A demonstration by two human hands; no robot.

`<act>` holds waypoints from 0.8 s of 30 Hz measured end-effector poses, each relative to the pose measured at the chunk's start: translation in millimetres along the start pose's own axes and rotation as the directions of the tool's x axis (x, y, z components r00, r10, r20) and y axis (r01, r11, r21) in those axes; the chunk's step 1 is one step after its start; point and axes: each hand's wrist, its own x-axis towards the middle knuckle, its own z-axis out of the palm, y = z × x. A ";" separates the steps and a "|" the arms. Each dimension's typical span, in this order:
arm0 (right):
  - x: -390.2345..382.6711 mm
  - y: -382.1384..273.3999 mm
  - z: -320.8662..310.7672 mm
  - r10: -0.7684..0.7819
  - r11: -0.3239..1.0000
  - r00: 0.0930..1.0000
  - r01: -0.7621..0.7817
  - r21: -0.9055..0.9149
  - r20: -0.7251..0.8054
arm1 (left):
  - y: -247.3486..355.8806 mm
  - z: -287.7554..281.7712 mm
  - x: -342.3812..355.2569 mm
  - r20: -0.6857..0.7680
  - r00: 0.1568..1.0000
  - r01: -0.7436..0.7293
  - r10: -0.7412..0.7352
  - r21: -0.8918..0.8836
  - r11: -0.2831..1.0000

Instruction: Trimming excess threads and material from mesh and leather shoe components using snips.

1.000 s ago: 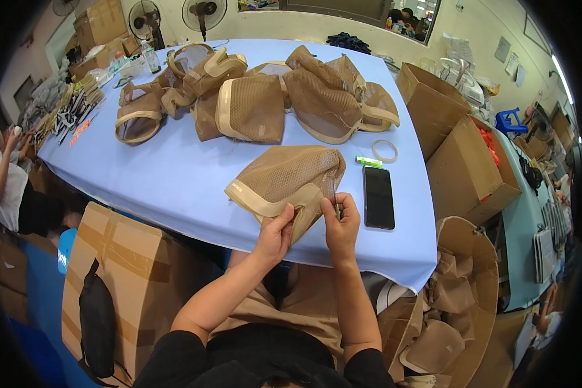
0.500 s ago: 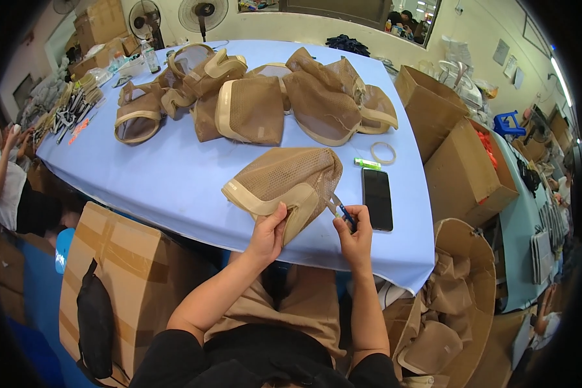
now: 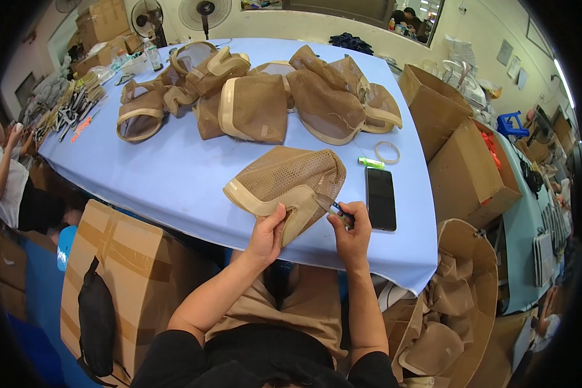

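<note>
A brown mesh fabric piece [image 3: 291, 181] with a beige band rests on the table's near part. My left hand [image 3: 268, 236] grips its band at the lower edge, thumb on top. My right hand [image 3: 352, 233] is closed round small blue-handled snips [image 3: 337, 208], whose blades lie at the band beside the mesh. Just right of that hand are a black phone [image 3: 380, 199], a small green item [image 3: 370, 162] and a tape ring [image 3: 387, 152].
Several mesh pieces [image 3: 252, 110] lie across the blue-covered table [image 3: 129, 174]. A taped carton [image 3: 110, 291] with a black pouch stands at lower left. Open cartons [image 3: 464, 181] stand right, one [image 3: 452, 297] holding brown pieces. A person [image 3: 0, 168] works at far left.
My right hand has moved right and slightly down since a second ago, and the snips have come into view. In the last half second their blades have swung left onto the band.
</note>
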 end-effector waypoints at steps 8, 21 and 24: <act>1.7 -2.8 2.3 -0.009 0.999 1.000 0.009 -0.041 -0.004 | 0.0 -1.8 -0.7 0.015 0.999 0.038 -0.036 -0.081 0.996; -31.3 -14.8 33.0 0.227 0.921 0.969 -0.248 0.299 0.101 | -8.7 6.4 0.3 0.040 0.997 0.073 -0.071 -0.046 0.996; -33.5 -19.4 34.3 0.261 0.931 0.960 -0.278 0.237 0.101 | -15.1 0.4 2.3 0.021 0.999 0.048 -0.047 -0.051 0.998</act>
